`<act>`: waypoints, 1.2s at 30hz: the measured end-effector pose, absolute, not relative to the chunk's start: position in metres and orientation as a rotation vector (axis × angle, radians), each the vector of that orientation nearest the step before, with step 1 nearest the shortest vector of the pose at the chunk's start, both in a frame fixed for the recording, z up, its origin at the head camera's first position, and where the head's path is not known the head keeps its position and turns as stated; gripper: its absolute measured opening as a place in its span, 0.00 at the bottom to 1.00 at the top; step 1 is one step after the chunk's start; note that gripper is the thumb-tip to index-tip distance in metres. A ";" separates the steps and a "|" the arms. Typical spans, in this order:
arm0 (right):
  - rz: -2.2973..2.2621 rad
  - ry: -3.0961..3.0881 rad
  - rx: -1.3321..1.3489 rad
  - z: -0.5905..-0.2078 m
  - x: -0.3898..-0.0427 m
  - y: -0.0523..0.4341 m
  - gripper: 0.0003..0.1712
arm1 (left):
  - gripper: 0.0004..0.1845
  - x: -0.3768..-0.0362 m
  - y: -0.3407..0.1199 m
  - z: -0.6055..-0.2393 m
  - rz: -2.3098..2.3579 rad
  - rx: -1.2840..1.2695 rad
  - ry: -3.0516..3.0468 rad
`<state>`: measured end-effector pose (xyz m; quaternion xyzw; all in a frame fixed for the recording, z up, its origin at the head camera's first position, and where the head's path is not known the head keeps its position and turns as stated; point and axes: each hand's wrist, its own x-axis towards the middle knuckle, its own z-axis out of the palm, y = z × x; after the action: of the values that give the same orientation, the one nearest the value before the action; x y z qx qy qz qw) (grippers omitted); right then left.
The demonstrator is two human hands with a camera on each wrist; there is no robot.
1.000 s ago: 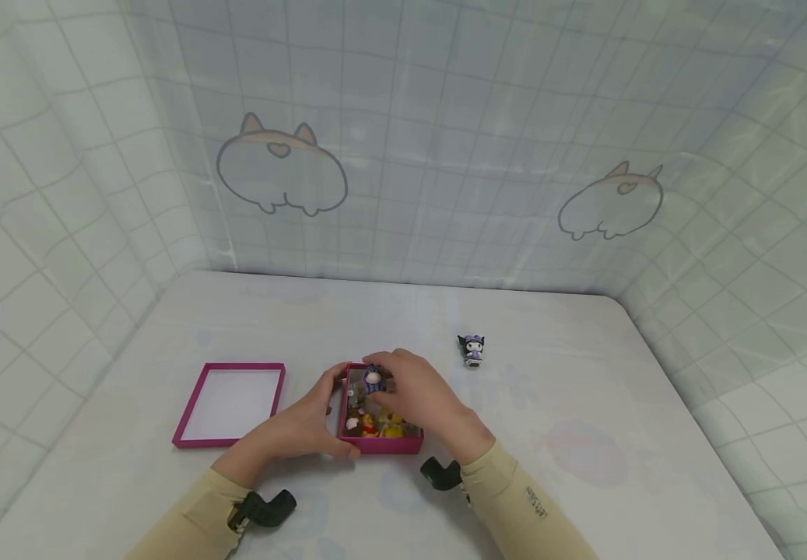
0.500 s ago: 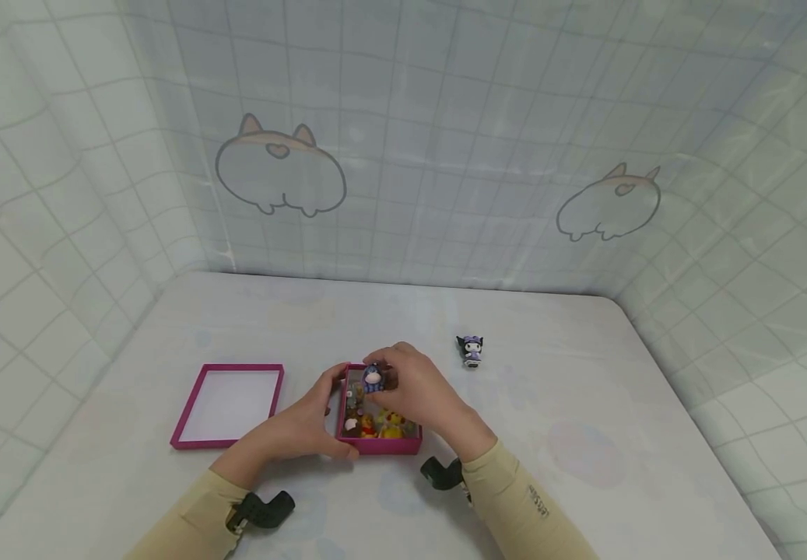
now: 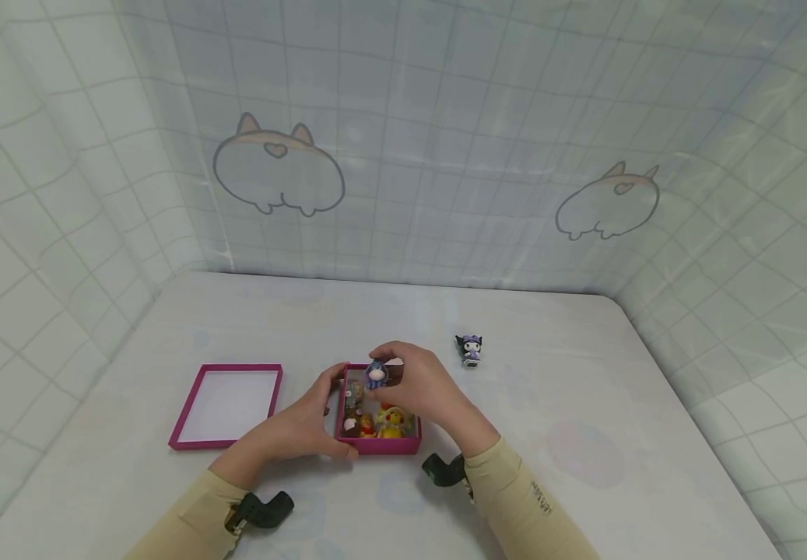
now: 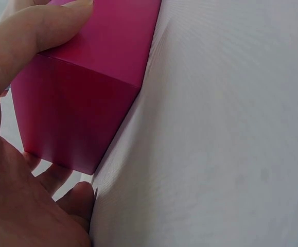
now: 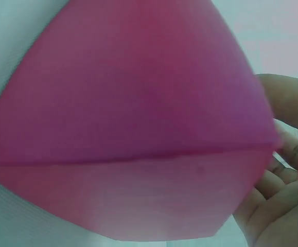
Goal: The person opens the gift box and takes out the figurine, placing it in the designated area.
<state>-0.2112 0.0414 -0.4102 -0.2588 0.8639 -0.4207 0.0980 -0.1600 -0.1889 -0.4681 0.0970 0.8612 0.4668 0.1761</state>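
Two hands, right hand (image 3: 422,385) grip pinching upright figurine (image 3: 376,374), left hand (image 3: 298,426) clasping magenta box (image 3: 378,446), long axis front-to-back

Left hand (image 3: 298,424) curled, right hand (image 3: 420,389) apparently pinching.

A pale, cloth-covered table (image 3: 585,435) carries everything. Near its middle sits a pink box (image 3: 378,445) of small figures, with an open pink lid (image 3: 226,404) just to its left. A little purple-and-black figurine (image 3: 471,349) stands farther off, to the right.
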 end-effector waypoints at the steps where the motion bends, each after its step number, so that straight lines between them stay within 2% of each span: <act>1: -1.256 2.551 -0.759 -0.410 -0.212 0.043 0.32 | 0.73 -0.160 -0.189 -0.468 1.321 0.277 2.439; 14: -1.411 2.494 -0.816 -0.411 -0.212 0.064 0.32 | 0.73 -0.160 -0.190 -0.466 1.301 0.271 2.441; 20: -1.403 2.532 -0.736 -0.411 -0.210 0.075 0.35 | 0.72 -0.160 -0.191 -0.467 1.304 0.255 2.439; 36: -1.423 2.670 -0.585 -0.425 -0.212 0.115 0.30 | 0.73 -0.161 -0.193 -0.466 1.321 0.237 2.421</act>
<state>-0.2115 0.1153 -0.4254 -0.1897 0.8661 -0.4615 0.0300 -0.1608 -0.1934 -0.4663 0.0840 0.8594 0.4690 0.1855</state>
